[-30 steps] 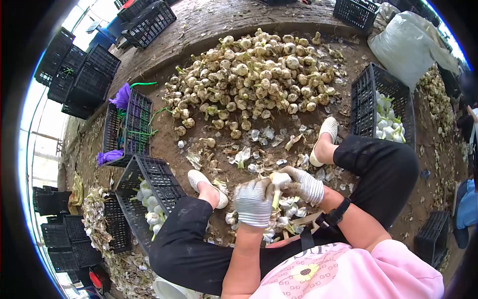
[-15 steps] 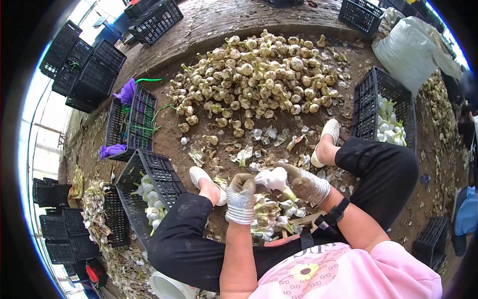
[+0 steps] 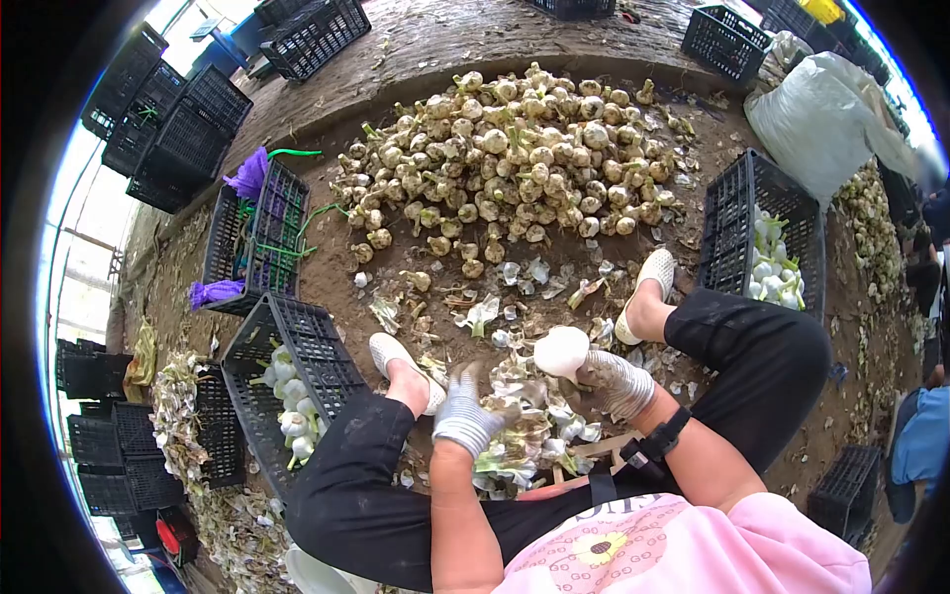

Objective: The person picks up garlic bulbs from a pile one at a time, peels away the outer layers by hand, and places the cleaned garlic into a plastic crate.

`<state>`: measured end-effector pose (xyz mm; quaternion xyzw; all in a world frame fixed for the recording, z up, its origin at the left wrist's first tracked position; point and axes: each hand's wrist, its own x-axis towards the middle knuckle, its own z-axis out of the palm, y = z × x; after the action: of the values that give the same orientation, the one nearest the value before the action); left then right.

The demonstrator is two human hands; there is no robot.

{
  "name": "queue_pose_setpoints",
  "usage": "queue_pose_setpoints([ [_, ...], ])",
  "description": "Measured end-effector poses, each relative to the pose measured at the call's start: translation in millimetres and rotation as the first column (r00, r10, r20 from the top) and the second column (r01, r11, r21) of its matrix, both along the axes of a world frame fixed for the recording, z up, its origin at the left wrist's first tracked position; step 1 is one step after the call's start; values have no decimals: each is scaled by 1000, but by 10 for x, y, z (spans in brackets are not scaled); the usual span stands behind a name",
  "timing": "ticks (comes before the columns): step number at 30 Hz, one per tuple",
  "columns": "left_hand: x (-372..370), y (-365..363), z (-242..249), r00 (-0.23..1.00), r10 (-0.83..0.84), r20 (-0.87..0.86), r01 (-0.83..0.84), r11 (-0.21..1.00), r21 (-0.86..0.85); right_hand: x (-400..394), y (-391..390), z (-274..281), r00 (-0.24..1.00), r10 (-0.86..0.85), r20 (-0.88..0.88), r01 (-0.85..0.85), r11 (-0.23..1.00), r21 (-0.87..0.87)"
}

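Note:
My right hand (image 3: pixel 616 386), in a grey-white work glove, grips a peeled white garlic bulb (image 3: pixel 561 350) by its stem side, with the smooth round end facing up. To its left, my gloved left hand (image 3: pixel 473 408) is open, its fingers apart and nothing in them. Beneath both hands lies a heap of stripped garlic skins (image 3: pixel 534 421) and leaves between my legs. Ahead on the ground is a large pile of unpeeled, soil-stained garlic bulbs (image 3: pixel 515 158).
Cleaned garlic bulbs lie in a black crate (image 3: pixel 297 361) by my left knee and another crate (image 3: pixel 720 228) at right. A crate with purple netting (image 3: pixel 247 173), a white sack (image 3: pixel 816 124) and stacked black crates (image 3: pixel 193 129) stand around. A person in blue (image 3: pixel 920 441) sits at far right.
My left hand has come off the garlic bulb and moved down and left, opening. My right hand has turned the bulb so its round end faces up.

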<state>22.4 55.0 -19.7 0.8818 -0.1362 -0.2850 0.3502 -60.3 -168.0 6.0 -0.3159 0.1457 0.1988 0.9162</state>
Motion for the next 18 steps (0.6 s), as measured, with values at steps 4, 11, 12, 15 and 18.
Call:
queue_pose_setpoints([
  [4, -160, -377, 413, 964, -66, 256, 187, 853, -487, 11, 43, -16, 967, 256, -15, -248, 919, -308],
  [11, 211, 86, 180, 871, 440, -220, -482, 670, -565, 81, -20, -220, 995, 48, -93, -65, 980, -190],
  [12, 284, 166, 257, 769, 550, -326, -608, 469, -641, 94, -35, -206, 993, 25, -115, -45, 984, -174],
  [15, 487, 513, 292, 502, 629, -594, -725, -70, -686, 146, -3, -431, 998, 4, -60, -14, 985, -170],
  [18, 838, 1152, -33, 397, 497, -772, -517, -574, -635, 141, 57, -389, 987, 25, -157, -59, 973, -221],
])
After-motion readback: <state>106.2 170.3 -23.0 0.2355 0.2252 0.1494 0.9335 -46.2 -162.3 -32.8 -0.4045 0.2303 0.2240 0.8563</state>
